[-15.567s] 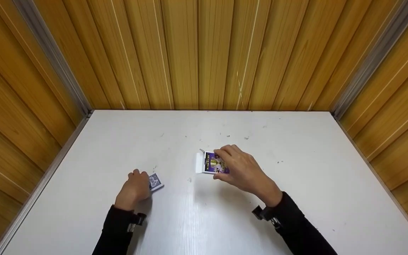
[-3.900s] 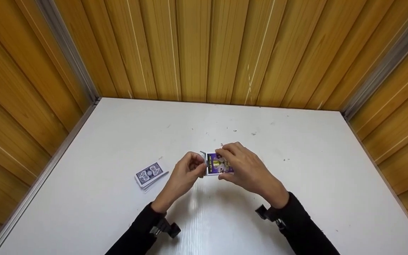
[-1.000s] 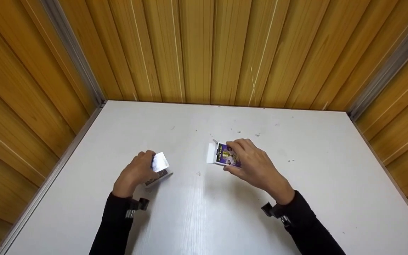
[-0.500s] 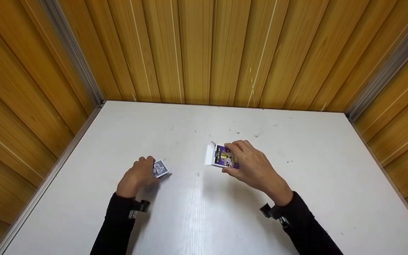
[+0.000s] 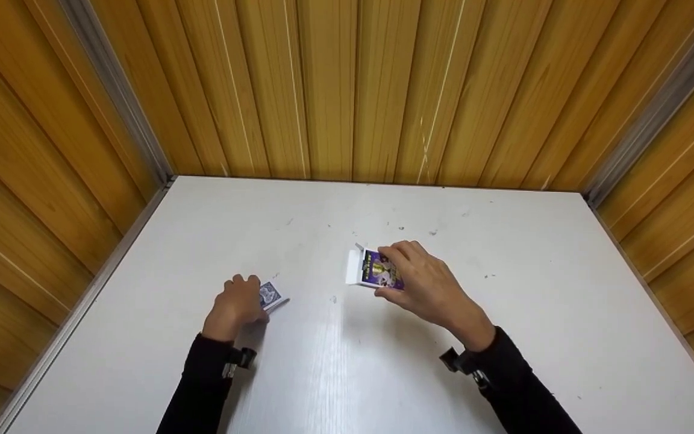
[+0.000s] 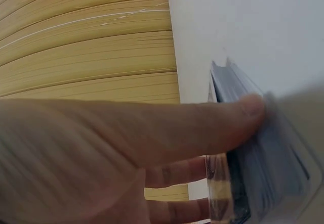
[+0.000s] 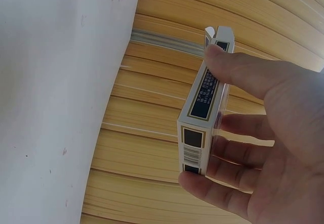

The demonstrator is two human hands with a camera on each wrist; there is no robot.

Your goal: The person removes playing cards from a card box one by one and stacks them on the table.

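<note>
Left hand (image 5: 237, 304) fingers (image 6: 202, 128) curled on the card stack (image 5: 271, 296), left on the desk (image 5: 503, 241) | right hand (image 5: 428, 286) fingers (image 7: 243, 72) clamped round the card box (image 5: 374, 270), flap open, mid-desk | wooden walls (image 5: 347, 84) beyond

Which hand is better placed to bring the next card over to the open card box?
Left. The left hand already rests on the card stack on the table, its grip on the top cards. The right hand is busy holding the card box with its flap open.
</note>
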